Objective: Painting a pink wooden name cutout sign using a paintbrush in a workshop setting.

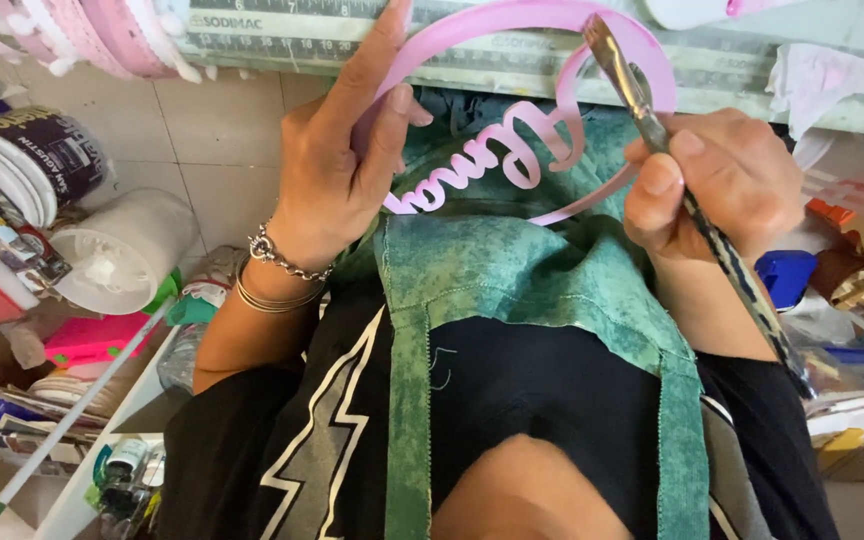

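Observation:
My left hand [337, 160] pinches the left side of a pink headband [512, 18] that carries pink cursive lettering [497, 160] across its middle. My right hand [722, 180] grips a paintbrush [652, 125] with a dark patterned handle and metal ferrule. The bristle end touches the upper right curve of the headband. Bracelets circle my left wrist. Below the hands are my green apron and black shirt.
A cutting mat with ruler markings [452, 45] lies along the top. A white plastic tub [127, 250], a tin [47, 150] and pink items sit at the left. Cluttered packets and a blue object [787, 275] crowd the right. Pink trim [102, 30] hangs at top left.

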